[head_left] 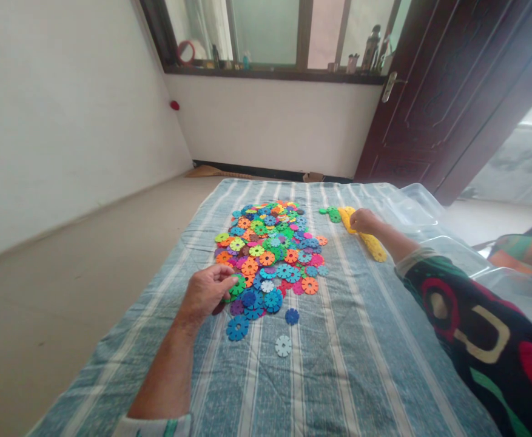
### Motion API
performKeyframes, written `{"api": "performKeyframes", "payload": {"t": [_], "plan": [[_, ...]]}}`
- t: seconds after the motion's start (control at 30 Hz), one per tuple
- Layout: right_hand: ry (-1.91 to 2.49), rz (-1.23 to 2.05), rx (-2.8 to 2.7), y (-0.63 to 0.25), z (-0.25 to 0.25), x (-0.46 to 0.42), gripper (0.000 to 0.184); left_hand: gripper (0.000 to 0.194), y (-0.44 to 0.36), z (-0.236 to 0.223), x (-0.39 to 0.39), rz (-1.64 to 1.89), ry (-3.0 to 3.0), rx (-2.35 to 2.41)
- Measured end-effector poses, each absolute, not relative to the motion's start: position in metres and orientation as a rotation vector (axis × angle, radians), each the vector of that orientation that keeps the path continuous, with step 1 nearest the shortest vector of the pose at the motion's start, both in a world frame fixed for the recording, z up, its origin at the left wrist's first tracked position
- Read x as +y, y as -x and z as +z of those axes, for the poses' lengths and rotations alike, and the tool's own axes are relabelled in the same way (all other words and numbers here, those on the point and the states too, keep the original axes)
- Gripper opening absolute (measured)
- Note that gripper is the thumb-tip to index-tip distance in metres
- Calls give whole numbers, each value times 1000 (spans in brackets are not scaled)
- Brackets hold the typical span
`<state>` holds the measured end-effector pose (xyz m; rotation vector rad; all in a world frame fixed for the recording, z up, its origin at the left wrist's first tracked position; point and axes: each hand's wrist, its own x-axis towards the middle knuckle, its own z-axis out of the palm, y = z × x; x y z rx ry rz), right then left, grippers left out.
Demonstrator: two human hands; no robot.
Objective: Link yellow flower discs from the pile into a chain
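My left hand is at the near left edge of a heap of multicoloured notched plastic building discs. Its thumb and fingers are pinched at the rim of a green notched disc. On the right, my right hand reaches over a row of yellow notched discs, fingertips together on the yellow ones; its grip is partly hidden. Green discs lie at the row's far left end. A pale disc, a dark blue disc and a blue disc lie in front of the heap.
Clear plastic containers stand along the right edge of the table, beyond my right sleeve. A striped blue-grey cloth with wrinkles covers the table. Behind are a white wall, a windowsill with bottles and a dark red door.
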<state>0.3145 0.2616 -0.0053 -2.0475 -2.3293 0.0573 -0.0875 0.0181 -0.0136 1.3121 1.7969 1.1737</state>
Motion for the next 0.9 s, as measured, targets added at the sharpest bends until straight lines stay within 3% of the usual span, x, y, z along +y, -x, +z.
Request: {"api": "performKeyframes", "payload": {"t": [0.3,0.9], "plan": [[2098,-87,-2325,-309,-10,258,38,32,87,-14,18,1156,-1350,1794],[1992,-91,-2594,-265,6,216,31,35,86,-14,16,1162,-1330,1750]]}}
